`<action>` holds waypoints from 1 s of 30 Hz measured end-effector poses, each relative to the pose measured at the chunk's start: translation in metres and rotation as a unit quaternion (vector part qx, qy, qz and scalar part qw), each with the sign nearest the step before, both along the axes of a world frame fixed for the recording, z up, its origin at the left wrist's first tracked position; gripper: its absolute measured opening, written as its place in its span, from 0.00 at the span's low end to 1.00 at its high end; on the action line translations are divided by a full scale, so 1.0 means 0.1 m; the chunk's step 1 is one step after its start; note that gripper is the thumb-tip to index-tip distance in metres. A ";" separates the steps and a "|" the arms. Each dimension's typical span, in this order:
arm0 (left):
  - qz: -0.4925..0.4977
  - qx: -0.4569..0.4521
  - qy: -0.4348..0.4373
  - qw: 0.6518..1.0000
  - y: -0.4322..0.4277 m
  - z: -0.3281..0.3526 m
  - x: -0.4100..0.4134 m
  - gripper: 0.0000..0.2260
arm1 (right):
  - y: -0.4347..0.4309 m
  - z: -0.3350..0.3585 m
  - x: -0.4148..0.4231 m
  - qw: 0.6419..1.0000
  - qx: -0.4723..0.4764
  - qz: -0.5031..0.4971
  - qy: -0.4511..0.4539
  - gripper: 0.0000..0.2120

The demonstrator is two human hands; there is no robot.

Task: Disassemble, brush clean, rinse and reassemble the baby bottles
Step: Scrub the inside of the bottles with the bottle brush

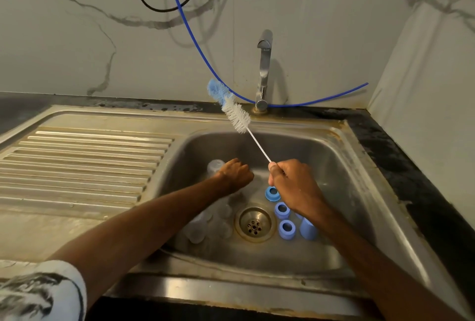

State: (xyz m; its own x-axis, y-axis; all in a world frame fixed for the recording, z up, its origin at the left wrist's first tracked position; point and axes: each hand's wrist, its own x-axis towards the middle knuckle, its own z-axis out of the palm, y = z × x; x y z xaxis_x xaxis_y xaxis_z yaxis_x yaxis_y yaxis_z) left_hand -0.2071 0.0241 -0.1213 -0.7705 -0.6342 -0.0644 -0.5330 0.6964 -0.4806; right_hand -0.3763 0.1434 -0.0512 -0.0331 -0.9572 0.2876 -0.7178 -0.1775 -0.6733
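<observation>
Your right hand point(290, 181) pinches the brush point(236, 112) by its handle, while your left hand point(235, 174) curls round a bottle point(214, 166) in the sink point(334, 166).

You see blue rings point(282, 210) in a steel-grey sink point(321, 145), a white-and-blue brush point(232, 107), a black tabletop point(401, 166), and a grey-veined white wall point(77, 37).

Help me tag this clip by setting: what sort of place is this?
Probably a home kitchen: a steel sink with a ribbed draining board, a tap against a marble-look wall, and a dark countertop around it.
</observation>
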 end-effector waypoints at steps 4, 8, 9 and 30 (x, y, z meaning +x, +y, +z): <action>0.090 0.158 0.090 0.979 0.07 0.28 0.04 0.11 | 0.02 0.04 -0.02 1.000 0.008 -0.001 0.002 0.24; 0.123 0.271 0.253 0.921 0.22 0.61 0.23 0.13 | 0.04 0.07 -0.01 1.000 0.001 0.001 -0.019 0.25; 0.135 0.305 0.281 0.900 0.26 0.66 0.30 0.13 | 0.05 0.09 0.00 1.000 0.000 0.004 -0.023 0.26; 0.163 0.536 0.828 0.005 0.49 1.04 0.77 0.20 | 0.27 0.06 0.19 0.983 0.054 0.103 -0.145 0.17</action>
